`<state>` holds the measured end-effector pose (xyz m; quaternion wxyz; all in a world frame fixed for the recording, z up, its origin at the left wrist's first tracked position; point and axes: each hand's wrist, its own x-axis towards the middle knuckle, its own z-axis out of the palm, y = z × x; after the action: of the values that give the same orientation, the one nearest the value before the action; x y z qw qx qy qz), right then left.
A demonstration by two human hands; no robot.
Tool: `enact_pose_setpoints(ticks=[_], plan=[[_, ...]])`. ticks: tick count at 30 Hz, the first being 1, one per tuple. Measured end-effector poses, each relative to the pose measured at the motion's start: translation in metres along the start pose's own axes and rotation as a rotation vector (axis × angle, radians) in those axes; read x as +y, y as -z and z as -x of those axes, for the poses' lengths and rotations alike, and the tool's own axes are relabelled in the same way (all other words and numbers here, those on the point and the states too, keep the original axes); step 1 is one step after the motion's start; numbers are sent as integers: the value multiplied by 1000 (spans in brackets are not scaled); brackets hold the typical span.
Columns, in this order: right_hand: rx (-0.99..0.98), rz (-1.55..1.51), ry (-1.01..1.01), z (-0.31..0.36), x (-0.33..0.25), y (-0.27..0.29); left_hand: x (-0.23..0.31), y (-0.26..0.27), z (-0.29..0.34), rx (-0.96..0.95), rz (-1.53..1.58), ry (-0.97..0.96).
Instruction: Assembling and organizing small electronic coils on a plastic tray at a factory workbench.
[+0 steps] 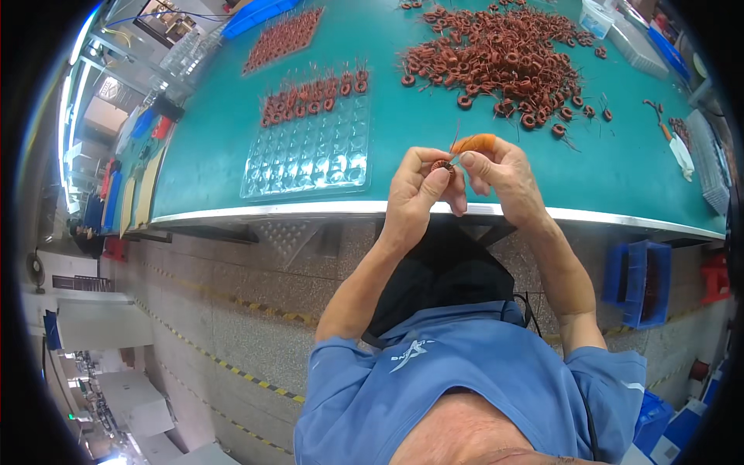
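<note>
Pinching one reddish wire-wound ring [442,167] by the green surface's edge [310,209], our left hand [412,190] adjoins our right hand [511,180], whose grip is unclear.

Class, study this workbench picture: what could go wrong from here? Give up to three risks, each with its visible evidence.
The small wound coil in the left hand could drop, as it is held near the table's front edge.

Coils in the loose pile might snag one another, since thin wire ends stick out.

The clear tray might be bumped, lying close to that edge.
</note>
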<state>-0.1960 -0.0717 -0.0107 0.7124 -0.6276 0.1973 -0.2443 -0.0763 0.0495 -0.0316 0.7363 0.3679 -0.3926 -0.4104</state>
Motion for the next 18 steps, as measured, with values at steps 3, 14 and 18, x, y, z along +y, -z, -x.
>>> enact_pose_setpoints(ticks=[3, 14, 18], plan=[[-42, -184, 97, -5, 9, -4, -2, 0, 1, 17, -36, 47], [238, 1248, 800, -34, 24, 48, 29, 76, 8, 309, -444, -88], [188, 1612, 611, -50, 44, 110, 77, 172, -3, 626, -1090, -259]])
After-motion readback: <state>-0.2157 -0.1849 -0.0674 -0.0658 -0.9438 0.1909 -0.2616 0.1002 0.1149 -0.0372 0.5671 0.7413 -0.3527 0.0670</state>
